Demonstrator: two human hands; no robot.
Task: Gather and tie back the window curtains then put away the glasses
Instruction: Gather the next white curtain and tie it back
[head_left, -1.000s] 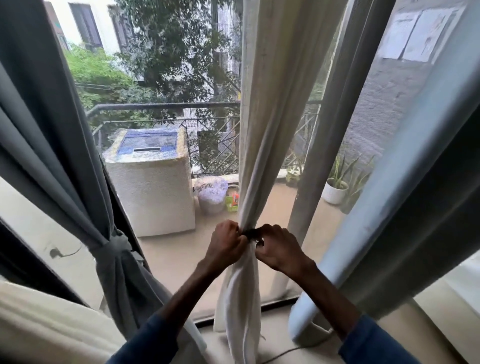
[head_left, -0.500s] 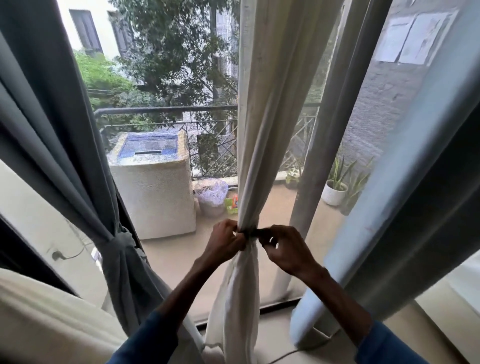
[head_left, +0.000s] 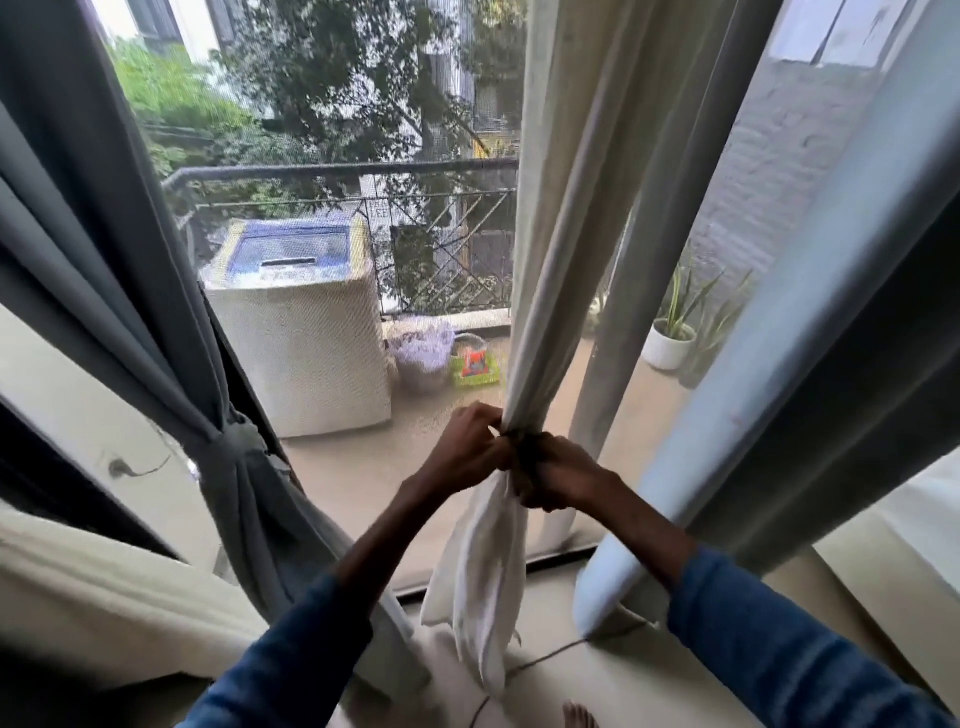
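Observation:
A cream sheer curtain (head_left: 566, 218) hangs in the middle of the window, bunched into a narrow bundle at waist height. A dark tie (head_left: 514, 435) wraps the bundle there. My left hand (head_left: 467, 447) grips the bundle and tie from the left. My right hand (head_left: 558, 475) is closed on the tie and cloth from the right, touching the left hand. Below the hands the curtain's tail (head_left: 485, 577) hangs loose. A grey curtain (head_left: 104, 291) at the left is tied back with a knot (head_left: 234, 447). No glasses are in view.
A grey-blue curtain (head_left: 810, 332) hangs loose at the right. Beyond the glass is a balcony with a covered washing machine (head_left: 296, 332), a bag (head_left: 421, 353), a potted plant (head_left: 670, 343) and a railing (head_left: 343, 171). A thin cord (head_left: 540, 660) lies on the floor by my foot (head_left: 579, 717).
My hands have closed in on each other at the tie, the right one dropping slightly lower. The view has tilted a little downward and moved closer.

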